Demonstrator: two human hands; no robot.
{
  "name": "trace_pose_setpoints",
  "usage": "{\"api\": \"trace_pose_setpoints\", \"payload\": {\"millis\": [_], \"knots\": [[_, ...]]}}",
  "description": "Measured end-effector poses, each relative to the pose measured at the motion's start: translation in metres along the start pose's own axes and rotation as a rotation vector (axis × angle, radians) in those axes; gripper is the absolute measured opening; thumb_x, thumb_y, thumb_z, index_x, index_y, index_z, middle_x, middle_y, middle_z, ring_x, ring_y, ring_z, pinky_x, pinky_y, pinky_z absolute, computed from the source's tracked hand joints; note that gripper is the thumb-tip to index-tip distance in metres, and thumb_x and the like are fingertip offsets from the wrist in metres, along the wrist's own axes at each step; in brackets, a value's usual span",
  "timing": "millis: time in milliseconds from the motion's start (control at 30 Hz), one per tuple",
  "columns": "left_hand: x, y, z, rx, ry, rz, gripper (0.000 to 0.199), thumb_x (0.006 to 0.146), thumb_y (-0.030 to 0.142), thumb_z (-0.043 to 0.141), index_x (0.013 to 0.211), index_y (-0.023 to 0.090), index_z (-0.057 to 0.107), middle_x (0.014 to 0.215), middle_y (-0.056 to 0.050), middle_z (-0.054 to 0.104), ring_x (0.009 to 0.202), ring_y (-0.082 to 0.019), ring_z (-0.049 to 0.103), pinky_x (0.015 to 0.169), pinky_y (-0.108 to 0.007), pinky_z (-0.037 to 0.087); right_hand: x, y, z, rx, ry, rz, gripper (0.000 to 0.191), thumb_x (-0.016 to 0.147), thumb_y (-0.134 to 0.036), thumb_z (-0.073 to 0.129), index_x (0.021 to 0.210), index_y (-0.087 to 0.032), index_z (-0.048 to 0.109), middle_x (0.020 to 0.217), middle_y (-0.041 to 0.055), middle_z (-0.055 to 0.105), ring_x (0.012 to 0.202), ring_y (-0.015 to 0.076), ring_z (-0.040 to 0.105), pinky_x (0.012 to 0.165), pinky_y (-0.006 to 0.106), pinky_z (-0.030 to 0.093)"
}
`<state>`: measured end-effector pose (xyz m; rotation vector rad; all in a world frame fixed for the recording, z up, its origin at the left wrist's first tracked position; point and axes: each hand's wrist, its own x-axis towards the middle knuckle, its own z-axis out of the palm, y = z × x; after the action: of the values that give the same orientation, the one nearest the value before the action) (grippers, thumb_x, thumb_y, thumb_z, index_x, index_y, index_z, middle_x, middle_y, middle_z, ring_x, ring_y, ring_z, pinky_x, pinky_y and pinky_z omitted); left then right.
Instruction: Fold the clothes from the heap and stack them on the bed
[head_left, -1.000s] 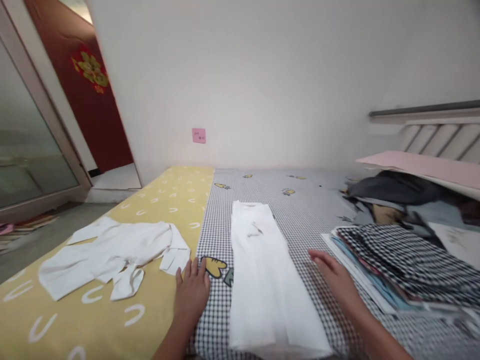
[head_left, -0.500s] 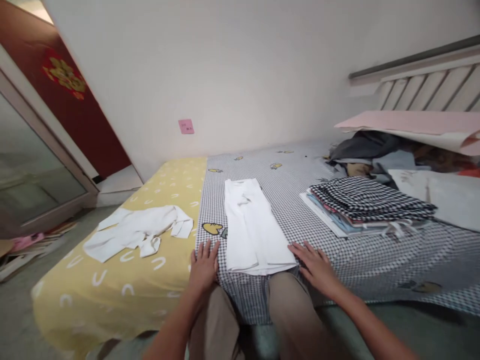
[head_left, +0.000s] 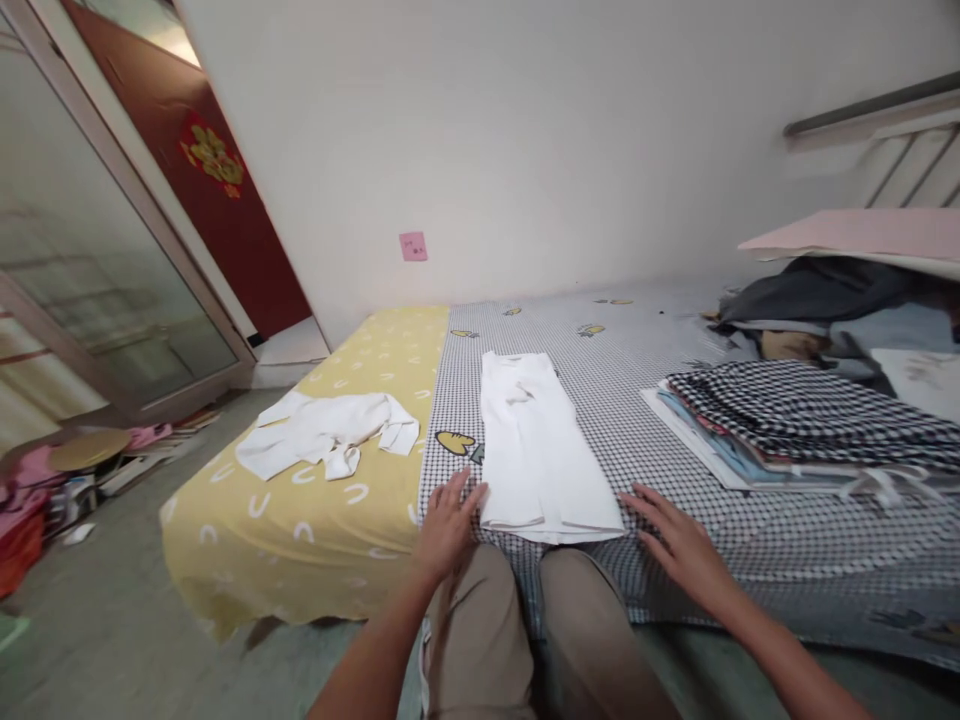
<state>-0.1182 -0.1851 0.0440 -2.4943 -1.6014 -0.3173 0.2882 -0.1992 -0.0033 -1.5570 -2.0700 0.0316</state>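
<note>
A white garment (head_left: pixel 544 450), folded into a long narrow shape with a small print near its top, lies flat on the checked bedsheet (head_left: pixel 622 400). My left hand (head_left: pixel 448 520) is at its lower left corner, fingers spread, the fingertips close to the edge. By the lower right corner my right hand (head_left: pixel 675 535) is open, fingers stretched, just beside the hem. Neither hand holds anything. Another white garment (head_left: pixel 330 432), crumpled with sleeves bent, lies on the yellow cover (head_left: pixel 285 545) to the left.
At the right is a stack of folded clothes with a black-and-white checked piece (head_left: pixel 810 410) on top. Behind it are dark clothes (head_left: pixel 847 290) under a pink sheet (head_left: pixel 870 232). My knees (head_left: pixel 577 590) touch the bed's front edge. Several items (head_left: pixel 82 465) lie on the floor at left.
The view has turned left, so everything appears shifted right. My right hand has come slightly away from the garment's corner. The garment lies as before.
</note>
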Motion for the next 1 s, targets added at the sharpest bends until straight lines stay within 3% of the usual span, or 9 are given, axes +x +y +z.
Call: {"api": "trace_pose_setpoints", "payload": {"millis": [100, 167, 333, 433, 500, 633, 733, 867, 1000], "knots": [[0.000, 0.002, 0.007, 0.018, -0.105, 0.096, 0.067, 0.092, 0.006, 0.044, 0.149, 0.042, 0.037, 0.163, -0.006, 0.031, 0.149, -0.028, 0.029, 0.115, -0.056, 0.032, 0.000, -0.001, 0.007, -0.083, 0.018, -0.039, 0.048, 0.092, -0.032, 0.042, 0.139, -0.033, 0.055, 0.144, 0.0071, 0.057, 0.128, 0.0278, 0.056, 0.097, 0.049, 0.048], [-0.006, 0.003, 0.013, 0.042, -0.126, 0.168, 0.066, 0.095, 0.010, 0.043, 0.150, 0.045, 0.033, 0.164, -0.005, 0.030, 0.150, -0.030, 0.027, 0.115, -0.058, 0.031, -0.001, 0.001, 0.012, -0.136, 0.022, -0.053, 0.047, 0.092, -0.032, 0.043, 0.138, -0.034, 0.055, 0.142, 0.0060, 0.059, 0.129, 0.0283, 0.055, 0.097, 0.050, 0.047], [-0.036, -0.007, 0.021, 0.155, -0.038, 0.356, 0.065, 0.098, 0.019, 0.045, 0.154, 0.043, 0.022, 0.165, -0.001, 0.025, 0.152, -0.028, 0.021, 0.119, -0.056, 0.024, -0.007, 0.008, 0.017, -0.203, -0.016, -0.104, 0.051, 0.090, -0.030, 0.045, 0.140, -0.035, 0.052, 0.147, 0.0049, 0.055, 0.135, 0.0298, 0.049, 0.101, 0.053, 0.043], [-0.052, -0.022, 0.012, 0.208, -0.004, 0.420, 0.066, 0.097, 0.014, 0.042, 0.155, 0.037, 0.021, 0.161, -0.001, 0.037, 0.149, -0.021, 0.030, 0.121, -0.047, 0.022, -0.007, 0.013, 0.013, -0.205, -0.054, -0.123, 0.053, 0.090, -0.027, 0.044, 0.141, -0.037, 0.050, 0.148, 0.0046, 0.054, 0.136, 0.0294, 0.048, 0.100, 0.052, 0.043], [-0.055, -0.034, 0.001, 0.237, 0.076, 0.388, 0.068, 0.095, 0.007, 0.040, 0.155, 0.033, 0.022, 0.155, -0.003, 0.047, 0.144, -0.017, 0.037, 0.121, -0.041, 0.021, -0.003, 0.016, 0.007, -0.200, -0.087, -0.133, 0.058, 0.089, -0.023, 0.043, 0.145, -0.038, 0.045, 0.149, 0.0050, 0.052, 0.135, 0.0279, 0.050, 0.098, 0.050, 0.045], [-0.033, -0.050, -0.014, 0.247, 0.307, 0.256, 0.064, 0.095, 0.016, 0.049, 0.153, 0.035, 0.031, 0.152, -0.008, 0.050, 0.144, -0.021, 0.040, 0.123, -0.043, 0.014, 0.011, 0.013, -0.006, -0.242, -0.125, -0.204, 0.080, 0.080, -0.015, 0.054, 0.153, -0.036, 0.030, 0.158, 0.0085, 0.039, 0.142, 0.0290, 0.040, 0.107, 0.054, 0.038], [-0.001, -0.046, -0.015, 0.217, 0.366, 0.262, 0.062, 0.093, 0.031, 0.058, 0.151, 0.037, 0.036, 0.154, -0.008, 0.047, 0.145, -0.025, 0.038, 0.124, -0.045, 0.007, 0.026, 0.002, -0.009, -0.273, -0.169, -0.275, 0.097, 0.072, -0.012, 0.062, 0.157, -0.035, 0.020, 0.165, 0.0086, 0.023, 0.151, 0.0318, 0.021, 0.116, 0.060, 0.022], [0.032, -0.034, -0.009, 0.240, 0.236, 0.390, 0.071, 0.091, 0.037, 0.061, 0.154, 0.037, 0.028, 0.159, -0.005, 0.039, 0.148, -0.025, 0.032, 0.124, -0.047, -0.003, 0.044, -0.013, -0.004, -0.257, -0.223, -0.335, 0.103, 0.071, -0.007, 0.063, 0.158, -0.036, 0.016, 0.167, 0.0087, 0.014, 0.153, 0.0322, 0.012, 0.119, 0.060, 0.015], [0.049, -0.036, -0.009, 0.267, 0.077, 0.428, 0.083, 0.088, 0.047, 0.064, 0.156, 0.038, 0.017, 0.164, -0.006, 0.029, 0.151, -0.027, 0.025, 0.123, -0.054, 0.003, 0.055, -0.014, 0.004, -0.203, -0.244, -0.371, 0.094, 0.077, -0.017, 0.066, 0.157, -0.035, 0.022, 0.166, 0.0099, 0.017, 0.152, 0.0344, 0.014, 0.118, 0.063, 0.015]]}}
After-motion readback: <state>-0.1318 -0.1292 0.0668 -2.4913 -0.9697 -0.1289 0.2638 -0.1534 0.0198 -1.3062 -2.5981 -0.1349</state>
